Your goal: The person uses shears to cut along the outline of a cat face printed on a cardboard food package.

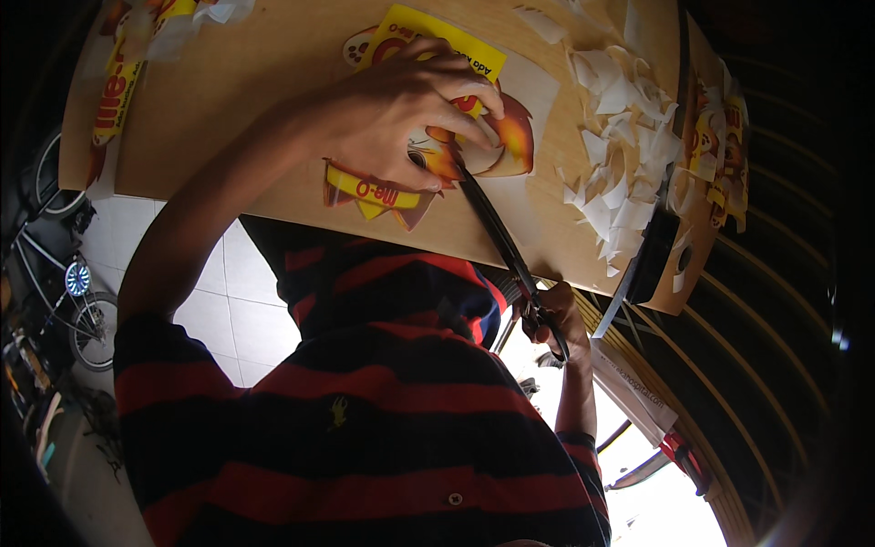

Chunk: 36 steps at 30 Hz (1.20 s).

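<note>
My left hand is curled over a colourful printed paper cutout on the table, thumb and fingers closing on it. The cutout is yellow, orange and red, with white paper along its right side. Long dark scissors are in my right hand, low at the table's near edge. Their blades point up and left, with the tip at the paper beside my left fingers. A smaller printed piece in yellow and brown lies by the near edge, just below my left wrist.
White paper scraps are heaped on the right of the wooden table. More printed cutouts lie at the far left and others at the right. A dark bar-shaped object rests near the right edge. A bicycle stands left.
</note>
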Available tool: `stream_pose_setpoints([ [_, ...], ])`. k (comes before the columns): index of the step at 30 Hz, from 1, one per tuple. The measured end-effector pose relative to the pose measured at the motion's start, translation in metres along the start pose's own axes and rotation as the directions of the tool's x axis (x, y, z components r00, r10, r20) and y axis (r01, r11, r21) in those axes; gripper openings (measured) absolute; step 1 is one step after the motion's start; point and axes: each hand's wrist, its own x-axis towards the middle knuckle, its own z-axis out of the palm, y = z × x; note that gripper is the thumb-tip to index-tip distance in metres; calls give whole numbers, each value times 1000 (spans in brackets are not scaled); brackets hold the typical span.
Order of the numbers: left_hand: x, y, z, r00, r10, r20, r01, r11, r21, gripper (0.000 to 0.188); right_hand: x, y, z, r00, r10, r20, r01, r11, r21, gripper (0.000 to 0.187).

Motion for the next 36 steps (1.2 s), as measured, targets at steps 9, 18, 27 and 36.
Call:
stream_pose_setpoints([
  [9, 1, -1, 0, 1000, 2, 15, -1, 1000, -16, 51, 1, 6, 3, 1000, -1, 5, 1, 998, 60, 64],
  [18, 0, -2, 4, 1000, 12, -14, -12, 1000, -1, 52, -5, 10, 13, 1000, -2, -1, 2, 993, 119, 64],
  [27, 2, 2, 2, 999, 49, -17, -48, 997, 54, 60, -7, 9, 16, 999, 39, -29, -35, 989, 144, 71],
  [36, -4, 37, 21, 969, -208, -136, 214, 976, 29, 82, -6, 8, 24, 999, 1, -49, 5, 993, 120, 76],
])
